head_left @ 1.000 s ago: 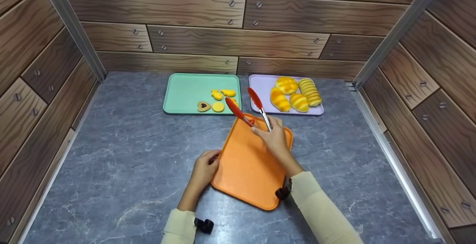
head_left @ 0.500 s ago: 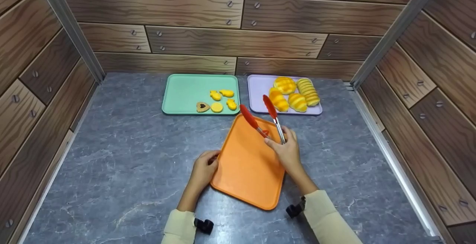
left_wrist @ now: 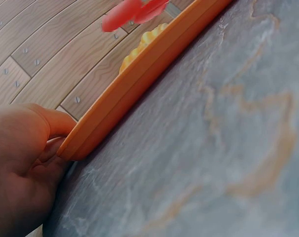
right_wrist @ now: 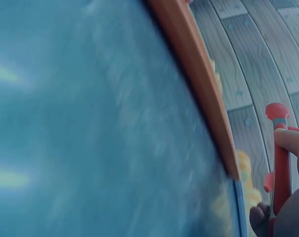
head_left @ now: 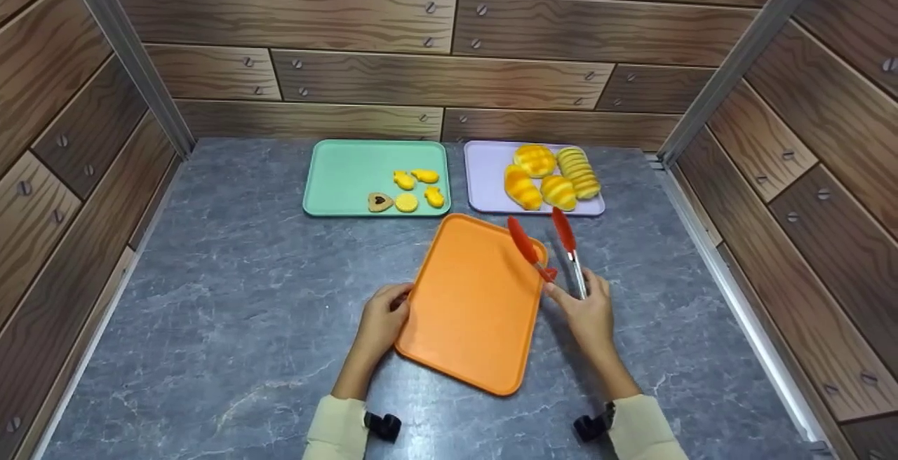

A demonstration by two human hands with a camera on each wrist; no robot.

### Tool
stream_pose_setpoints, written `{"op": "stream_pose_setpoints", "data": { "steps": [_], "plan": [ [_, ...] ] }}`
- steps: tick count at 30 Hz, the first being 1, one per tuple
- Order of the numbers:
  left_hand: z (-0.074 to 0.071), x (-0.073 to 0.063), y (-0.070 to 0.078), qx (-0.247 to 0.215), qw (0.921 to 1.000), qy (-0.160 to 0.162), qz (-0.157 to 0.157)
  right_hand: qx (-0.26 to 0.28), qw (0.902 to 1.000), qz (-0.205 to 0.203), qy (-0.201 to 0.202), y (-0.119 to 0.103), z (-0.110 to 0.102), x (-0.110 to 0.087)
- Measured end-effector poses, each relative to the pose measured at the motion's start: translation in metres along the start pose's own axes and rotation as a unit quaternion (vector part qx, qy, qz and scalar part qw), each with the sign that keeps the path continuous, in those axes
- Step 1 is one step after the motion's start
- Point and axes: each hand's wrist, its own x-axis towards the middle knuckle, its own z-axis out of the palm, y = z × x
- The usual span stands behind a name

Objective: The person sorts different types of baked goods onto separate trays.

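In the head view my left hand point(head_left: 381, 320) is at the left edge of an orange tray point(head_left: 470, 306) lying aslant on the table. The left wrist view shows the fingers point(left_wrist: 58, 122) gripping the tray's rim at a corner. My right hand point(head_left: 588, 313) holds a pair of red-tipped tongs point(head_left: 564, 232) just right of the tray, their two ends apart with nothing between them. One red end overlaps the tray's far right corner in the head view. In the right wrist view the thumb lies along the red handle point(right_wrist: 281, 173).
Behind stands a green tray point(head_left: 351, 172) with several small fish-shaped and round yellow pieces and a heart cookie point(head_left: 379, 202). Beside it a lilac tray point(head_left: 484, 179) bears several bread rolls point(head_left: 534, 160). Wood-patterned walls point(head_left: 365, 18) enclose the grey marbled table point(head_left: 231, 292).
My right hand has drawn the tongs rightward and back toward me, from over the orange tray to its right side. The left hand and the orange tray stay in place.
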Motion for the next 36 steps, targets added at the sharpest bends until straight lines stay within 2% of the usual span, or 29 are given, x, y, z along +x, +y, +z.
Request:
{"op": "stream_pose_setpoints", "data": {
  "steps": [7, 13, 17, 25, 30, 36],
  "plan": [
    [-0.003, 0.001, -0.002, -0.002, 1.0000, 0.000, -0.002, -0.074, 0.9963, 0.012, 0.040, 0.022, -0.018, 0.004],
    [-0.004, -0.001, -0.004, -0.003, 1.0000, 0.003, 0.002, -0.108, 0.9917, 0.063, 0.030, 0.034, -0.028, 0.008],
    [-0.004, 0.001, -0.004, -0.009, 1.0000, 0.003, 0.002, -0.117, 0.9895, 0.081, 0.027, 0.037, -0.031, 0.010],
    [-0.004, 0.002, -0.002, -0.011, 0.9998, -0.007, -0.016, -0.156, 0.9842, 0.068, 0.049, 0.036, -0.025, 0.014],
    [-0.004, 0.002, -0.001, -0.009, 0.9998, -0.005, -0.014, -0.182, 0.9793, 0.061, 0.064, 0.035, -0.022, 0.015],
    [-0.004, 0.003, -0.002, -0.009, 0.9999, -0.002, -0.009, -0.187, 0.9785, 0.065, 0.059, 0.033, -0.022, 0.016]
  ]
}}
